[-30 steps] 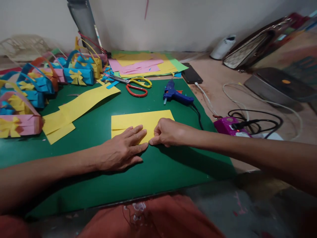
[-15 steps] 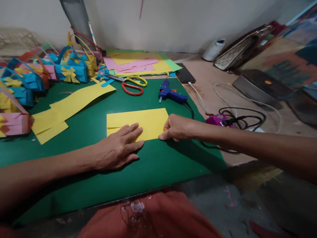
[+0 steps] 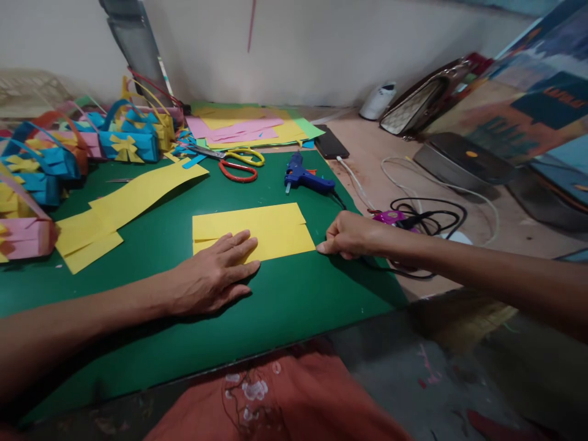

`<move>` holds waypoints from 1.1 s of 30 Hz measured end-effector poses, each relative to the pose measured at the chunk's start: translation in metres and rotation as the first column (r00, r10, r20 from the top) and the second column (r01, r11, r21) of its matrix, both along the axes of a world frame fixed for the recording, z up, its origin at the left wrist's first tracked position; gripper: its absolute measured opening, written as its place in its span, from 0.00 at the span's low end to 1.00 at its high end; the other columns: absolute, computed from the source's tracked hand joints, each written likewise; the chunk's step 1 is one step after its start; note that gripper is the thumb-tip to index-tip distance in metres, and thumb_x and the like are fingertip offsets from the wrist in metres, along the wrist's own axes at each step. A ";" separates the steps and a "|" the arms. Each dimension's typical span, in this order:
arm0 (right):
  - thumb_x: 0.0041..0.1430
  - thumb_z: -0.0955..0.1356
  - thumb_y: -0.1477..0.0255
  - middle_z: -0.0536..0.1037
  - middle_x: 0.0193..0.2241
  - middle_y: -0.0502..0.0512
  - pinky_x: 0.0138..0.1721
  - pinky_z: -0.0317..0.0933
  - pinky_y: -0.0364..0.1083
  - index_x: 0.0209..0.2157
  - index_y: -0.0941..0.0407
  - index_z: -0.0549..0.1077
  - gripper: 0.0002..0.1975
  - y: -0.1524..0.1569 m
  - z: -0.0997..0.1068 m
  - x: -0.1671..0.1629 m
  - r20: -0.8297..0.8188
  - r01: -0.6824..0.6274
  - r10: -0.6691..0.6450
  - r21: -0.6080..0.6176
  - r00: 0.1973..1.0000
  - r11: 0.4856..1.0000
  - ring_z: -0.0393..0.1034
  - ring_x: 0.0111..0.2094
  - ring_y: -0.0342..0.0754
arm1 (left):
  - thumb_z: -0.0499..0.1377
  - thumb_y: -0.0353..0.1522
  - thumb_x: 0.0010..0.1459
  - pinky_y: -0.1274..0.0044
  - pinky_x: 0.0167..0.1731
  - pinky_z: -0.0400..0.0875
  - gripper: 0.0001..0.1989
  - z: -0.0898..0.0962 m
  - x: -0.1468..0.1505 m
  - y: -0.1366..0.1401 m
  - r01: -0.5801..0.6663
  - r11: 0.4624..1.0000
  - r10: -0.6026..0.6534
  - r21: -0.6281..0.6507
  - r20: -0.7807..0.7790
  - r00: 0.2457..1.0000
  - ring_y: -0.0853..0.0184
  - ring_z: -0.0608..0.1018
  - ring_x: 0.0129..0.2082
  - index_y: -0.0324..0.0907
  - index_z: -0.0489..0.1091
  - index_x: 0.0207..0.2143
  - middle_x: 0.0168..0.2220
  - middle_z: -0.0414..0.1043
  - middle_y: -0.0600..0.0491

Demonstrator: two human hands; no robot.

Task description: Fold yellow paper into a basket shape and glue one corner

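Note:
A folded sheet of yellow paper [image 3: 280, 229] lies flat on the green mat [image 3: 294, 300], with a folded flap along its far side. My left hand [image 3: 218, 269] rests on its near left part, fingers stretched out and palm down. At the paper's near right corner is my right hand [image 3: 346, 236], curled into a fist with the thumb tip beside the corner. Nothing shows inside that fist; whether the thumb still touches the paper is hard to tell.
Farther back lie scissors [image 3: 239, 171] and a blue glue gun [image 3: 307, 177]. Yellow strips [image 3: 138, 196] and small paper bags [image 3: 131, 144] are on the left. Coloured sheets [image 3: 257, 125], a phone [image 3: 331, 142] and tangled cables [image 3: 436, 214] lie at the back and right.
My right hand has slid rightward along the paper's near edge to its corner, and the paper's right end is now uncovered. My left hand stays on the sheet. The view has shifted slightly.

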State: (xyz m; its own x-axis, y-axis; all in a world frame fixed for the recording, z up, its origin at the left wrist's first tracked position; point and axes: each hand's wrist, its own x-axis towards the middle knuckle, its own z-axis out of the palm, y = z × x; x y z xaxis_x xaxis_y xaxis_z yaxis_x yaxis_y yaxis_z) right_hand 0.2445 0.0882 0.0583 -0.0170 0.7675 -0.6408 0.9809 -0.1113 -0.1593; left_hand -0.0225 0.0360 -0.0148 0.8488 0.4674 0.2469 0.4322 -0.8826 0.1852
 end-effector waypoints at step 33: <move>0.58 0.64 0.66 0.73 0.22 0.51 0.23 0.36 0.44 0.23 0.57 0.67 0.12 -0.018 -0.040 -0.028 0.028 -0.484 0.586 0.597 0.810 0.640 0.62 0.23 0.43 | 0.57 0.42 0.53 0.79 0.17 0.66 0.20 0.054 0.039 0.060 -0.677 0.055 0.349 -0.734 -0.621 0.702 0.71 0.70 0.13 0.38 0.65 0.17 0.15 0.69 0.53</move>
